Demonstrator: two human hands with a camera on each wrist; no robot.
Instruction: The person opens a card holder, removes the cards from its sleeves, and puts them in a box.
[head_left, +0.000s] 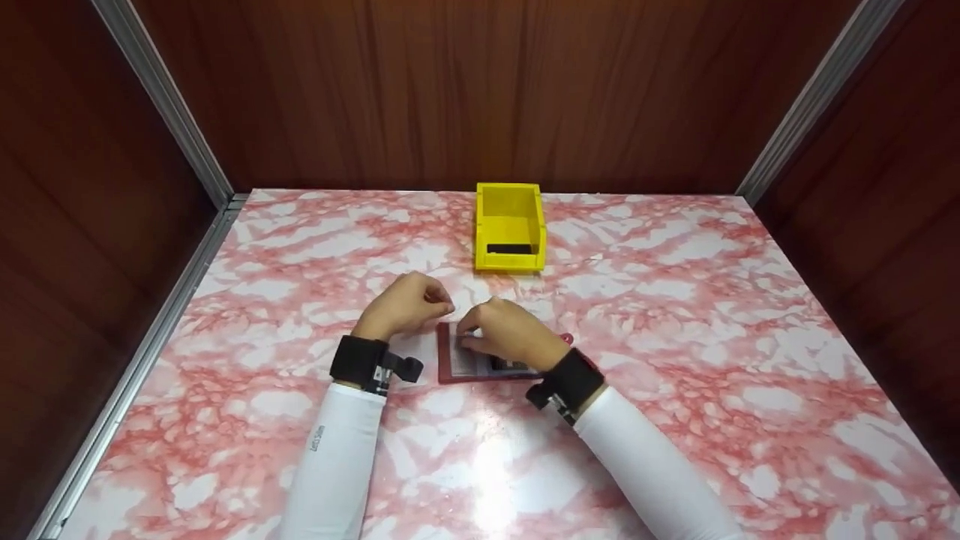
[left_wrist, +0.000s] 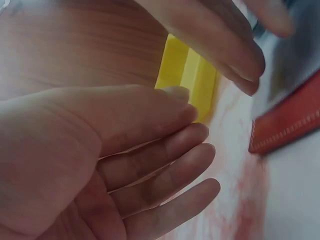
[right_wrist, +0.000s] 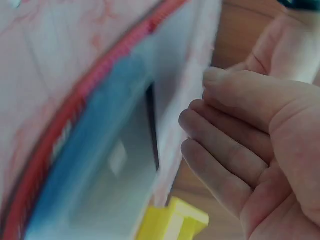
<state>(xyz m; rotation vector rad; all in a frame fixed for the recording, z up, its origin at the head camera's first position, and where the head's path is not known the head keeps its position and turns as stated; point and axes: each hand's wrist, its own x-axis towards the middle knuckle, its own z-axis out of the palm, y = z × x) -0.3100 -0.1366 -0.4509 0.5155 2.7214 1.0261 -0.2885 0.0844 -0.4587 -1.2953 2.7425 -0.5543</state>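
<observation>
A red stitched holder [head_left: 444, 364] with clear plastic sleeves lies opened out on the table, a dark patch showing inside it. Over its middle is my right hand [head_left: 510, 330], covering part of the sleeves. Its fingers are loosely bent; in the right wrist view the fingertips [right_wrist: 187, 120] have nothing between them, and the sleeve [right_wrist: 115, 155] stands beside them. My left hand [head_left: 409, 304] hovers just off the holder's upper left corner. Its thumb lies along the index finger and the other fingers extend loosely, holding nothing in the left wrist view.
A yellow bin [head_left: 508, 262] stands beyond the hands, near the back wall, with a black strip at its front. Brown wood-grain panels and metal rails enclose the red-and-white marbled table [head_left: 315, 240]. A small pink round tab [head_left: 567, 339] shows by the right wrist.
</observation>
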